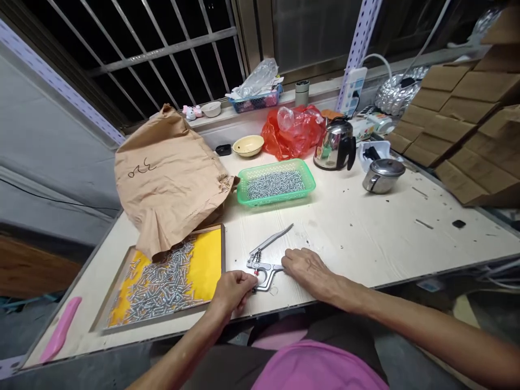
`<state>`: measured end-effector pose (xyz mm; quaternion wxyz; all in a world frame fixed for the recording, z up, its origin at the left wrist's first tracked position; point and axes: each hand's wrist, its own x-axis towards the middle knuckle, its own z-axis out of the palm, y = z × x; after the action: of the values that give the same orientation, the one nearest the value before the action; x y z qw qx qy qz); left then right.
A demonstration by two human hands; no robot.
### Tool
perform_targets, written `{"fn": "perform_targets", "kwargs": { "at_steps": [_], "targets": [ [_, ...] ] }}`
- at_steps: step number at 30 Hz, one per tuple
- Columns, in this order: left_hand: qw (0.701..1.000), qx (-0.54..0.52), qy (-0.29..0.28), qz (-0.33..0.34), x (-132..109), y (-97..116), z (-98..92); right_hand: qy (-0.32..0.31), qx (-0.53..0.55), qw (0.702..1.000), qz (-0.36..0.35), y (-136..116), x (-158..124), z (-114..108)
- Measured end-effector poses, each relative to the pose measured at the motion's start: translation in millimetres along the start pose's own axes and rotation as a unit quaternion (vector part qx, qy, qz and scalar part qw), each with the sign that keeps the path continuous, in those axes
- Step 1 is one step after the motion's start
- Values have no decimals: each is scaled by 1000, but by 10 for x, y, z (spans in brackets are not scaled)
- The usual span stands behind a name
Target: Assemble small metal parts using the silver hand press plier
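Note:
Hand-held snap pliers (266, 266) lie near the front edge of the table, their two handles spread apart. A spring and a small red piece show at the jaw. My right hand (309, 271) is closed around the end of the lower handle, knuckles up. At the jaw end, my left hand (235, 290) has its thumb and fingers pinched together. Whatever is between those fingertips is too small to make out. Left of that hand, a shallow tray (223, 246) with a yellow bottom holds many small silver metal pieces (162, 290).
A brown paper bag (174, 173) leans over the tray's back. Beyond the pliers stands a green basket (311, 187) of silver pieces. A kettle (335, 143), a lidded metal pot (382, 176) and cardboard (467, 119) are at right. A pink-handled object (60, 330) lies far left.

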<state>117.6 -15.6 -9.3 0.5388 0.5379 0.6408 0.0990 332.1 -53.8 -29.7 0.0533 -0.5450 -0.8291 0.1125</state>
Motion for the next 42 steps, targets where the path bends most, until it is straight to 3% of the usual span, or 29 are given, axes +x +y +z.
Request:
{"fn": "perform_targets", "kwargs": {
  "at_steps": [5, 12, 22, 31, 37, 42],
  "targets": [
    [1000, -22, -2, 4, 51, 90, 0, 4, 1, 1000, -12, -2, -24, -71],
    [999, 30, -8, -13, 50, 109, -34, 32, -2, 999, -7, 28, -31, 94],
    [987, 123, -97, -24, 186, 169, -106, 14, 29, 999, -10, -13, -80, -91],
    [962, 221, -159, -30, 284, 350, -173, 10, 46, 999, -15, 7, -83, -19],
    [957, 248, -146, -21, 314, 291, -179, 9, 74, 997, -15, -34, -148, -179],
    [944, 300, -133, -8, 221, 312, -122, 13, 78, 997, -11, -54, -149, -175]
  ]
}}
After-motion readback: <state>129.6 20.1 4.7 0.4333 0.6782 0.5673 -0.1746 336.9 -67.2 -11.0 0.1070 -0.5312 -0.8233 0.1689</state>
